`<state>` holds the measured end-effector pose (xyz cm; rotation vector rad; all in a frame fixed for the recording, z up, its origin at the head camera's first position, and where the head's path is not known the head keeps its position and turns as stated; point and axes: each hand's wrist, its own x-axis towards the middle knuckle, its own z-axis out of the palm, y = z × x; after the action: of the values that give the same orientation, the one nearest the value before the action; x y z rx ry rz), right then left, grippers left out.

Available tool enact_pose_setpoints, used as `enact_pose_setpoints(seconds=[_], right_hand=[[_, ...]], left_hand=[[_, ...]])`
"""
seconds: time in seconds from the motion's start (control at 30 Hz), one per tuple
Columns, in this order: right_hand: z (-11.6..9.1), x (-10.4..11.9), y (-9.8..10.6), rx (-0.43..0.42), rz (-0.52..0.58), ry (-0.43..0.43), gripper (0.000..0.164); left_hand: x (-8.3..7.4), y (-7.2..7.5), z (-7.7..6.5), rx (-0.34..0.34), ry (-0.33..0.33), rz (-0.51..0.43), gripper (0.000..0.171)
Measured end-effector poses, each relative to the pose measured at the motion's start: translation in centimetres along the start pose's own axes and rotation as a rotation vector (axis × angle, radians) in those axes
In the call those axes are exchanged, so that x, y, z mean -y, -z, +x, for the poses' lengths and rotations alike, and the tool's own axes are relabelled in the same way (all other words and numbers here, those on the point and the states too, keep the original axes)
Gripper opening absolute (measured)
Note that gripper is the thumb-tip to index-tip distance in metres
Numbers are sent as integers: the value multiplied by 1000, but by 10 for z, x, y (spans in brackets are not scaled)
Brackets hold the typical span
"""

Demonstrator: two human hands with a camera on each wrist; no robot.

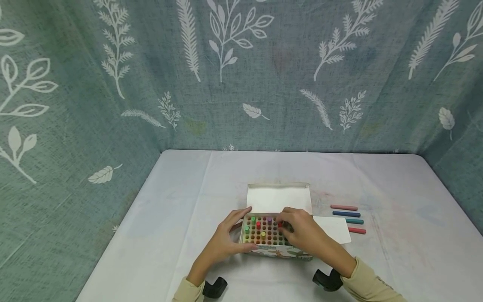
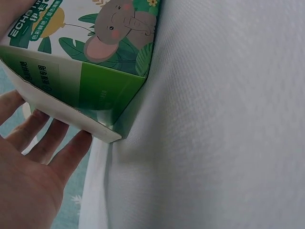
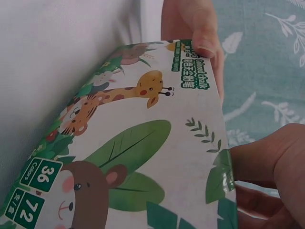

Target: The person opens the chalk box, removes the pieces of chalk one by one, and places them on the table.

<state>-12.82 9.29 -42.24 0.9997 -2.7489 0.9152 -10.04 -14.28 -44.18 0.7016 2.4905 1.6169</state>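
Note:
A cardboard box of coloured chalk stands on the table with its lid raised at the back. Its top is a grid of round holes. A few chalk ends stick up from it: green, red, purple and yellow. My left hand grips the box's left end, thumb on the front edge; in the left wrist view its fingers lie behind an open side flap. Over the right part of the grid, my right hand pinches a red chalk stick, mostly hidden by the fingers.
Right of the box lie several loose chalk sticks, pinkish, blue, teal and red. A white side flap extends towards them. A white cloth covers the table; a leaf-patterned curtain hangs behind.

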Motion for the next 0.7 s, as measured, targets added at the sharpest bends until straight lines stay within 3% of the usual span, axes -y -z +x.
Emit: enact_pose_setpoints(seconds=[0.7], right_hand=[[0,-3,3,-57,94,65,12]], left_hand=[[2,0,1,8,22,-10,85]])
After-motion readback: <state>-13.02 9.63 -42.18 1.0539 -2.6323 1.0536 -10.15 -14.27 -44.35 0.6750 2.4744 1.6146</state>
